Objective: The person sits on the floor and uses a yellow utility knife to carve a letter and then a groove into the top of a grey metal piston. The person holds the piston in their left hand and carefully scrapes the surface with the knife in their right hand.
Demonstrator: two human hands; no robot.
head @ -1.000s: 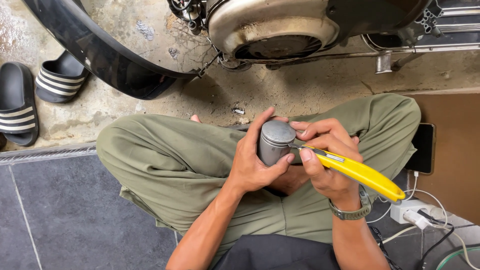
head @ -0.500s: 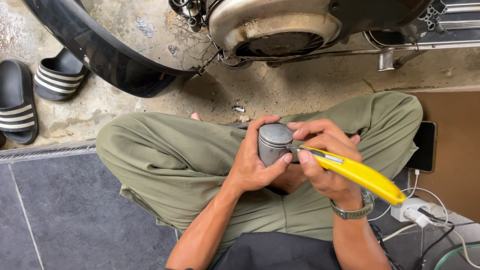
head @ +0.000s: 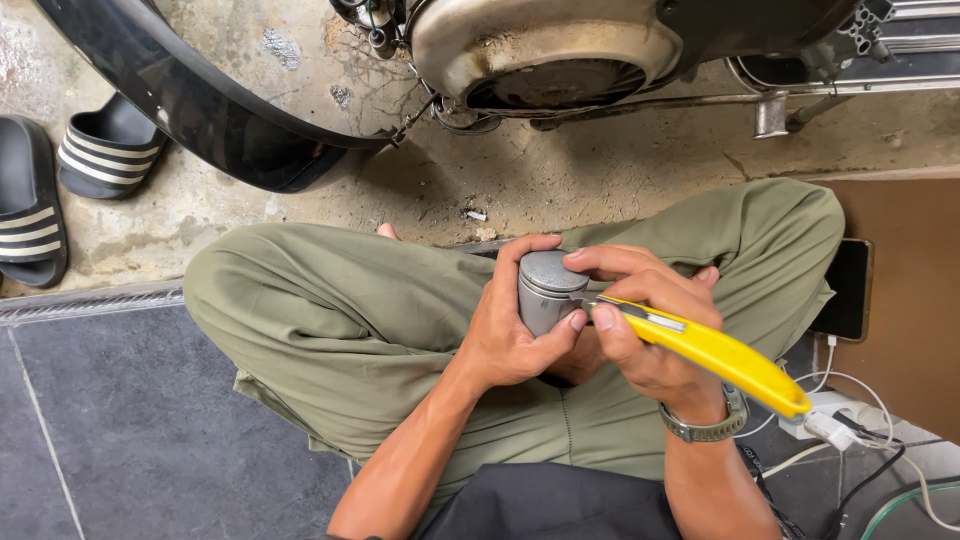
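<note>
The person sits cross-legged on the floor, and both hands meet above the lap in olive trousers (head: 340,320). The left hand (head: 515,335) wraps its grip closed around a grey metal piston (head: 548,288), holding it upright with the flat crown facing up. The right hand (head: 640,320) closes its grip on a yellow utility knife (head: 715,352), whose tip touches the piston's side just below the crown. A wristwatch (head: 705,430) sits on the right wrist. Ahead, on the concrete floor, stands a scooter's engine casing (head: 545,45) beside a black tyre (head: 200,110). Striped black sandals (head: 30,215) lie near the floor's left edge. A dark phone (head: 848,290) rests beside the right knee, with white cables (head: 830,420) near it.
</note>
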